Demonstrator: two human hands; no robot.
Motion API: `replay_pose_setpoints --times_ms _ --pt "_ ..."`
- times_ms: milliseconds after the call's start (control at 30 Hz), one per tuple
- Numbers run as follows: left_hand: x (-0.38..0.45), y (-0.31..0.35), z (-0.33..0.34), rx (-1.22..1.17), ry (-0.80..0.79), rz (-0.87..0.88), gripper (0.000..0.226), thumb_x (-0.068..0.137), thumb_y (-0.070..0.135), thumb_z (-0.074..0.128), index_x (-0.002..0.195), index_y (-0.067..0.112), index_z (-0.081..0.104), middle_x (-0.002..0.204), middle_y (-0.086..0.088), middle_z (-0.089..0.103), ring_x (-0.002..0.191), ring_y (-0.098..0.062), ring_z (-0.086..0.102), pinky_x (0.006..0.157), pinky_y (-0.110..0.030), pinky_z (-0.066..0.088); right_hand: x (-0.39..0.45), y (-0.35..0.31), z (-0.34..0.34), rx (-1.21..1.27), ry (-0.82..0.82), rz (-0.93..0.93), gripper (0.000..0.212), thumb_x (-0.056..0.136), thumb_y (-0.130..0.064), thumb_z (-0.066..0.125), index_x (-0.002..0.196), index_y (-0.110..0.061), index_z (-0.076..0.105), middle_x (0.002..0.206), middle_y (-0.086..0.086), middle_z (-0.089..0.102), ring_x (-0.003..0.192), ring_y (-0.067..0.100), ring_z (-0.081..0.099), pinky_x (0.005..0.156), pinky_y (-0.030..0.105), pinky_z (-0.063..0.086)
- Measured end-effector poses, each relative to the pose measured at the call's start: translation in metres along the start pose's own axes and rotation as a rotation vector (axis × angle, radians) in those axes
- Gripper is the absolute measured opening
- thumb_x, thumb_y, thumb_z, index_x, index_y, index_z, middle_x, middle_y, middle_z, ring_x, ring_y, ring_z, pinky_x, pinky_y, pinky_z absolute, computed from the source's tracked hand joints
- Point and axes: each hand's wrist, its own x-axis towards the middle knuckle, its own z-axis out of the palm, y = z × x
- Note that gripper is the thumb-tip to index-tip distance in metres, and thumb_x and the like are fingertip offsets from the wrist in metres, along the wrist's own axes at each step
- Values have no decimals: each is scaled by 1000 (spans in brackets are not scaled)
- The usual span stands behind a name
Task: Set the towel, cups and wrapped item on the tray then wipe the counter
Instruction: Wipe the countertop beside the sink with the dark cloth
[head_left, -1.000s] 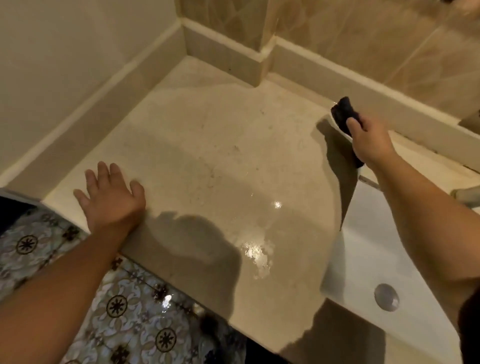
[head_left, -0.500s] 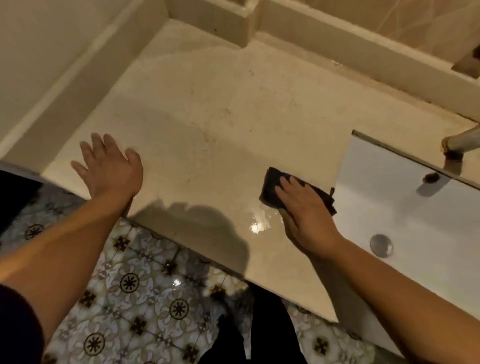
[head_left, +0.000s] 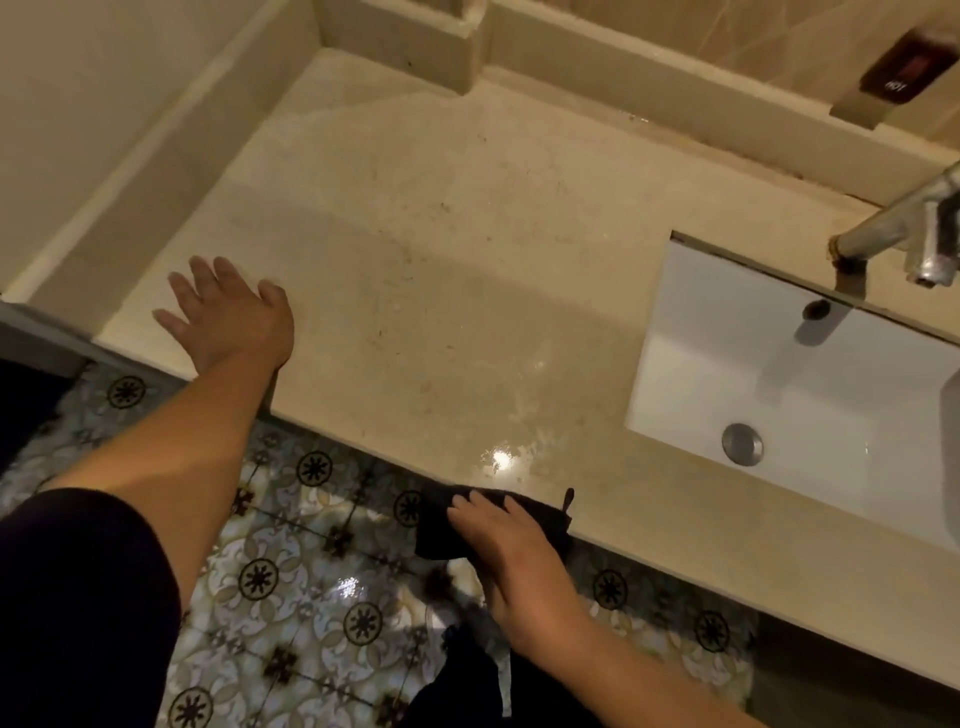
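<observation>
The right hand (head_left: 511, 551) lies palm down on a dark cloth (head_left: 441, 525), fingers spread flat over it, not pinching, pressing it against the front edge of the counter (head_left: 415, 234). Part of the cloth hangs past the edge over the patterned floor tiles (head_left: 291, 597), likely because a wiping stroke ends at the lip. A small loop sticks up from the cloth's far corner. Just beyond the hand, a wet sheen on the stone shows where the surface is damp. The left hand (head_left: 234, 317) rests open and empty near the counter's left front corner, fingers splayed, apparently bracing the body. To the right, a white sink (head_left: 779, 364) is set into the counter, with a metal faucet (head_left: 904, 218) above it. The towel, cups, wrapped item and tray are out of view, so wiping seems to be the step in hand.
</observation>
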Motion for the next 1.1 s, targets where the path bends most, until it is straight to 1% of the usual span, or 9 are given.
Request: replay_pose_setpoints --times_ms 67,200,267,400,567,667,767,933,1100 --pt "1 0 0 -3 0 -3 73 94 50 14 155 10 11 165 -10 4 150 -32 -1 116 -61 0 5 -14 -6 414 -35 281 42 101 -9 49 139 -26 55 143 -11 52 134 0 43 118 27 26" --pt "0 0 2 -4 9 0 72 95 50 15 155 11 11 165 -9 5 150 -31 0 117 -60 1 38 -16 -38 1619 -132 742 35 101 -11 48 133 -3 59 131 25 60 118 37 60 104 49 45" --pt "0 0 2 -5 11 -6 72 95 50 15 155 11 11 165 -8 5 150 -30 0 117 -60 2 66 -8 -70 1781 -73 777 45 95 -19 52 137 -2 54 132 26 59 116 39 61 99 52 49" --pt "-1 1 1 1 29 -8 71 95 48 19 155 11 16 164 -8 9 150 -31 3 116 -60 5 151 13 -161 1469 166 458 44 99 -25 46 139 -8 52 133 19 61 115 34 63 89 52 55" --pt "1 2 1 20 46 -18 68 95 46 23 154 10 19 164 -9 13 149 -31 7 116 -61 7 294 43 -248 523 568 219 28 94 -29 45 109 -23 68 101 -3 71 95 19 68 83 36 53" --pt "2 2 3 17 63 -15 69 94 46 22 153 11 20 164 -9 14 149 -30 7 116 -60 7 368 85 -254 -114 464 170 39 99 -29 42 131 -13 57 123 12 61 115 32 55 94 36 41" --pt "4 0 6 7 72 -30 70 91 47 22 153 13 21 164 -7 14 150 -28 7 116 -59 6 404 113 -236 -619 289 -20 39 99 -22 47 133 -4 51 128 23 56 112 43 51 93 53 44" --pt "4 1 8 7 73 -25 69 93 48 22 153 14 21 164 -7 13 150 -29 6 116 -59 5 377 92 -210 -672 234 -80 43 94 -9 56 135 6 52 141 29 50 127 46 48 106 54 37" --pt "3 -1 7 7 49 -22 71 94 50 15 155 12 16 165 -8 9 150 -30 3 116 -59 3 228 25 -90 -480 56 -340 41 82 -2 67 123 0 67 133 22 60 121 44 57 100 57 42"
